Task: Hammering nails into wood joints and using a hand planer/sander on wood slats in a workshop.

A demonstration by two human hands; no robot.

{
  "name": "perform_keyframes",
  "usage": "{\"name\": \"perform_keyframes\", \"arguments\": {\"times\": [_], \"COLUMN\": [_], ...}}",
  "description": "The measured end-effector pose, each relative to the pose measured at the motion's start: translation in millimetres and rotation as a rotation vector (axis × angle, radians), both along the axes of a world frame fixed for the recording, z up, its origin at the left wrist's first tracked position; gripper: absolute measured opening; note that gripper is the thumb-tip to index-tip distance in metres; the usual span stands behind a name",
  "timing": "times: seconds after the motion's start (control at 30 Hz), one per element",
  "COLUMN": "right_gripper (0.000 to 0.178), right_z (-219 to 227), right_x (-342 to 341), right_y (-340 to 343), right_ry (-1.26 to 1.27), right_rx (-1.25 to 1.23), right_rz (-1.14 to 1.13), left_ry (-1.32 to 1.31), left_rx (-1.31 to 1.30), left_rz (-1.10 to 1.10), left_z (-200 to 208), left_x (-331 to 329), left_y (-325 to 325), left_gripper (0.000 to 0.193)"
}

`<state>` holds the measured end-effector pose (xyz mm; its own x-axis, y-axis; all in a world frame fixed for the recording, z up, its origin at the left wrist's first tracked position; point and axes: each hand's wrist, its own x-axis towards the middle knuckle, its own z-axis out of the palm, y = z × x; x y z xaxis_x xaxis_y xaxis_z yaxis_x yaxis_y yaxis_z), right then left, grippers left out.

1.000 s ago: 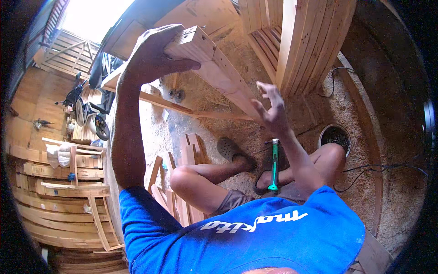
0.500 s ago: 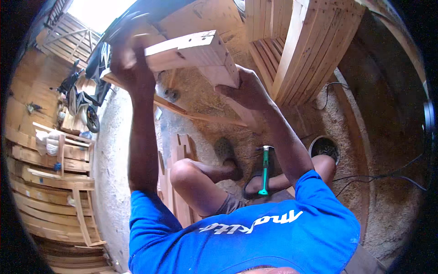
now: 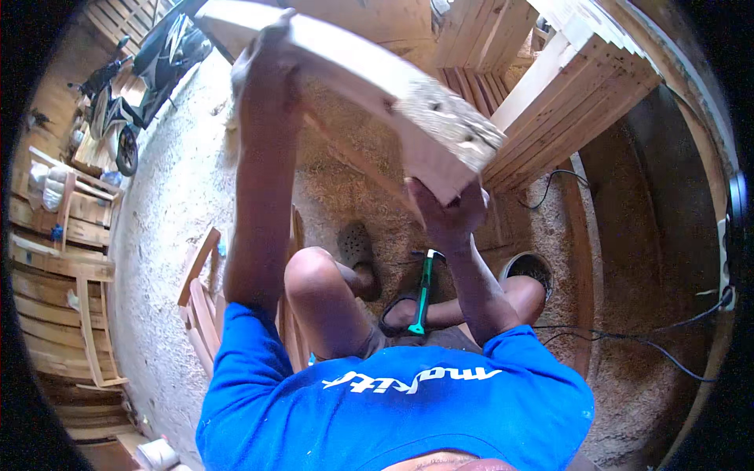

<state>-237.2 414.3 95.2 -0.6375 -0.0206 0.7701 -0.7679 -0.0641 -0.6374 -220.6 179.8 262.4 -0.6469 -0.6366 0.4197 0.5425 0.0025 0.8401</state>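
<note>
A pale wooden frame point(image 3: 361, 71) is raised in front of me, tilted, with its joined corner toward the right and its far end at the upper left. My left hand point(image 3: 269, 56), a little blurred, is closed round the long rail near that far end. Below the joined corner, my right hand point(image 3: 449, 213) grips the frame, thumb showing on the near side. Dark holes or knots mark the rough top face of the corner. A hammer point(image 3: 425, 292) with a green and black handle lies across my lower leg, touched by neither hand.
Stacked wooden frames point(image 3: 573, 102) stand at the far right. Beside my knee is a round bucket point(image 3: 528, 269) with dark contents. Loose wooden strips point(image 3: 203, 314) lie to my left. Black cables point(image 3: 628, 337) cross the right side, and a motorcycle point(image 3: 129, 110) stands at the far left.
The frame has swung round and come closer, its joined corner moving right and downward. Both hands have kept hold; the left has moved up and right, the right hand lower.
</note>
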Motion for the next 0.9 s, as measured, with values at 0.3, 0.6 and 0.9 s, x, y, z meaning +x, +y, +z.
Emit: {"name": "perform_keyframes", "arguments": {"times": [0.3,0.6,0.9], "right_gripper": [0.044,0.058,0.047], "right_z": [-7.8,-0.6,19.2], "right_x": [-21.2,-144.2,-146.3], "right_y": [20.6,1.1,62.2], "right_ry": [-0.066,-0.065,0.243], "right_rx": [0.017,0.05,0.149], "right_rz": [-0.488,-0.783,-0.843], "left_ry": [0.161,-0.061,-0.318], "left_rx": [-0.161,-0.261,-0.464], "left_rz": [-0.499,-0.481,-0.292], "left_z": [46.2,40.2,-32.9], "left_x": [-114.3,-282.3,-233.1], "left_y": [71.9,90.1,27.8], "left_gripper": [0.029,0.038,0.033]}}
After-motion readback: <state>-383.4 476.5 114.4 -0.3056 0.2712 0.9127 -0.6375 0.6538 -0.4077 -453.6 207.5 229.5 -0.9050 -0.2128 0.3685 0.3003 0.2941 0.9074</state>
